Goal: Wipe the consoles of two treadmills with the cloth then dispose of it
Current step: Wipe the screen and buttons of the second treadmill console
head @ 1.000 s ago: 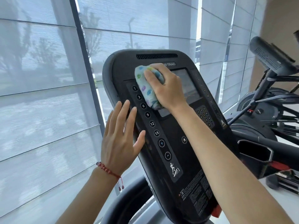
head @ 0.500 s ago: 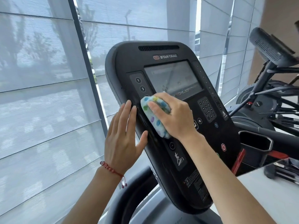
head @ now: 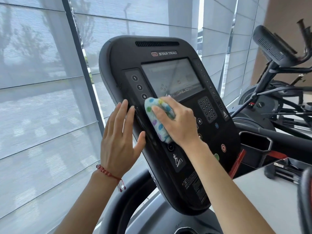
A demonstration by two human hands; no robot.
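A black treadmill console (head: 128, 53) with a screen and button columns fills the middle of the head view, tilted back toward the window. My right hand (head: 179, 122) grips a bunched pale-blue cloth (head: 156, 122) with coloured dots and presses it on the left button column, just below the screen. My left hand (head: 120, 141) lies flat with straight fingers against the console's left edge, thumb touching the panel. The cloth and hand hide some of the buttons.
Window blinds (head: 42, 107) and a dark frame post (head: 79, 65) stand close behind the console. A cup holder (head: 255, 146) sits at the console's right. Another black exercise machine (head: 273, 46) stands at the far right.
My right hand carried the cloth from the screen's top left corner down the left button column. The left hand stayed on the console's edge.
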